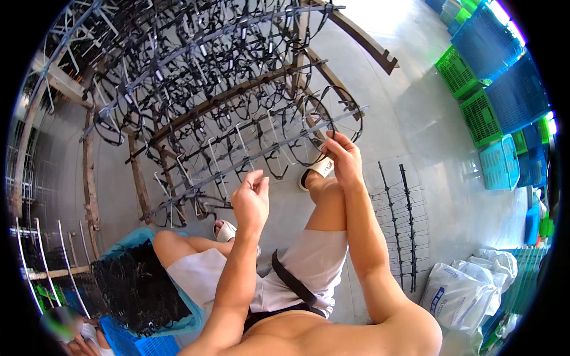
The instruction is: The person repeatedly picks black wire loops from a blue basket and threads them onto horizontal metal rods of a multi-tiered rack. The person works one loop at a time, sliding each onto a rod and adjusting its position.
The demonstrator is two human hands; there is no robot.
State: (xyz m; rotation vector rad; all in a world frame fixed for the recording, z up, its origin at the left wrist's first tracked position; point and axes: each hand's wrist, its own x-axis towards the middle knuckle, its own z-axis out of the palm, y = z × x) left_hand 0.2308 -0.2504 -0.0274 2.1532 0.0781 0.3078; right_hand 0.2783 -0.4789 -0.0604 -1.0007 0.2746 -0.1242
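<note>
My right hand (345, 155) pinches the rim of a thin black looped piece (318, 107) at the near right end of a hanging rack. My left hand (250, 200) is raised just in front of the same rack, thumb and fingers closed together; whether anything small is between them I cannot make out. Close beyond both hands runs a grey metal bar (252, 155) with bent wire hooks along it. Farther back, several rows of black looped pieces (202, 65) hang from similar bars.
A blue tub (193, 320) of black pieces stands by my left leg. Two dark bars with wire hooks (399, 219) lie on the floor at right, near white plastic bags (463, 293). Stacked blue and green crates (482, 115) line the far right. Another person (83, 338) shows at lower left.
</note>
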